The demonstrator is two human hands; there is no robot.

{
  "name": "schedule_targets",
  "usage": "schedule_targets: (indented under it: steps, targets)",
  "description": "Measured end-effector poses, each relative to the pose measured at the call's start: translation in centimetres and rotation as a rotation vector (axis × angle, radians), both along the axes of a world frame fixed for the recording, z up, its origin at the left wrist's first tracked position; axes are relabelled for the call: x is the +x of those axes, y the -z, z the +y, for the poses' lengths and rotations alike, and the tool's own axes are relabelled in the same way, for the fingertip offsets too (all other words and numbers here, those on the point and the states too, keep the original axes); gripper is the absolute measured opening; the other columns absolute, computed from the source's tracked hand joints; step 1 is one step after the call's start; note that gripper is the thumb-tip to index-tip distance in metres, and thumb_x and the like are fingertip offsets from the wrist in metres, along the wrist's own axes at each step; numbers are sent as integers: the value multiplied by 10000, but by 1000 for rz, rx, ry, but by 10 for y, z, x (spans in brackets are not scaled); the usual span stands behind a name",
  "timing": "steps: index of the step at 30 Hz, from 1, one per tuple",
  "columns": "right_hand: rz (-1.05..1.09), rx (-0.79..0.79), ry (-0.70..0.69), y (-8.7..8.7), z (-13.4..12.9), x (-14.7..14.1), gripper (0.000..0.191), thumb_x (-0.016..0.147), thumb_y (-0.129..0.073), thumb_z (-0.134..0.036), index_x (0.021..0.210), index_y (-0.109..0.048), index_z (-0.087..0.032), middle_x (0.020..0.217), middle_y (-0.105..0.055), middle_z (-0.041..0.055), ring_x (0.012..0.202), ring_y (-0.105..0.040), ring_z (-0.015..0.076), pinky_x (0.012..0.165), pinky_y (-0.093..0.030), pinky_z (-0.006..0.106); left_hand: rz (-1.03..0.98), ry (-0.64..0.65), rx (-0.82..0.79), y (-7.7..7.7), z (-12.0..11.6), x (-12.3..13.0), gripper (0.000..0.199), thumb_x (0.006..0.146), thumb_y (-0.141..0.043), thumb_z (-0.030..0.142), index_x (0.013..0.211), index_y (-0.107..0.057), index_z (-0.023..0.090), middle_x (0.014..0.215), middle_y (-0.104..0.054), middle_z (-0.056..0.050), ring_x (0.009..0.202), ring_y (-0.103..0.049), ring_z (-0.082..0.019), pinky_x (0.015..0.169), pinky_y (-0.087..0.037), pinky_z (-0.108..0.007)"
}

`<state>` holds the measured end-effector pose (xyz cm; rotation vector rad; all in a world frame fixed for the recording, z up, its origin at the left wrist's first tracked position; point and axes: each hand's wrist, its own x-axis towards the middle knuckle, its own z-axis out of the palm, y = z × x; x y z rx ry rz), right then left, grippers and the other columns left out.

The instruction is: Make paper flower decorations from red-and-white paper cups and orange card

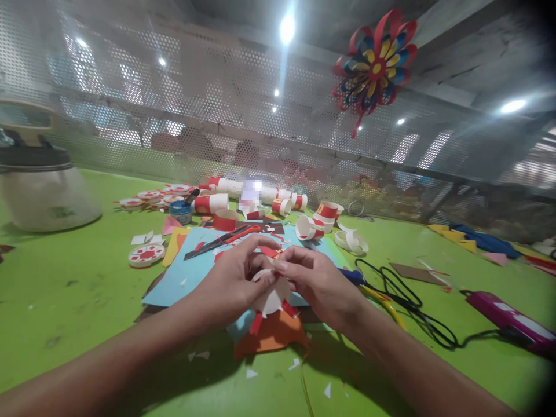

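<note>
On the smooth green tabletop [65, 347], over its near edge's middle, lay flat blue paper [174, 284]; above it, left hand [237, 275] and right hand [315, 278] pinched a round white paper disc [273, 295] with red strips.

The disc [271, 294] looks like smooth matt white paper; the sheet [169, 285] is flat blue paper, the table [47, 324] smooth green with a soft sheen, the power strip [512, 319] glossy magenta plastic, the mesh screen [208, 104] perforated and faintly shiny
</note>
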<state>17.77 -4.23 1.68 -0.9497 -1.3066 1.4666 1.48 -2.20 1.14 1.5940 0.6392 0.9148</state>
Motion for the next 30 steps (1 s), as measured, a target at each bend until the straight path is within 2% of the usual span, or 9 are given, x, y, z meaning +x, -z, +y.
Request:
schedule_targets:
  steps: [4,7,15,22,30]
  targets:
    - [49,10,-18,1,0,-1,189,737,-724,-276,706,-572,-168,678,-570,-20,613,-514,102,583,-376,239,23,-15,16,-1,-2,1,333,790,-579,299,1074,-439,194,659,-576,28,469,-480,-92,445,-376,-220]
    - [100,-7,-66,0,-1,1,172,753,-705,-237,686,-564,-165,665,-567,-22,589,-497,90,563,-364,228,23,-27,37,0,-3,1,346,796,-573,296,1096,-435,191,657,-583,21,490,-509,-105,456,-379,-227]
    - [168,-93,-100,0,1,2,176,704,-724,-203,672,-556,-163,672,-603,-1,646,-576,131,623,-423,266,31,-51,97,3,-4,1,353,795,-569,257,1120,-449,191,693,-599,5,563,-562,-128,471,-367,-225]
    - [151,-123,-122,2,-1,1,188,733,-724,-235,702,-554,-162,744,-632,23,702,-595,142,680,-434,295,25,-43,64,0,-5,2,380,771,-568,241,1122,-437,180,719,-611,-9,558,-549,-130,472,-377,-234]
    - [206,-92,-112,1,3,2,146,800,-665,-254,738,-592,-145,701,-565,-6,631,-531,96,620,-435,251,23,-60,1,-2,-1,0,407,724,-605,264,1095,-469,166,585,-520,54,535,-512,-121,482,-350,-225]
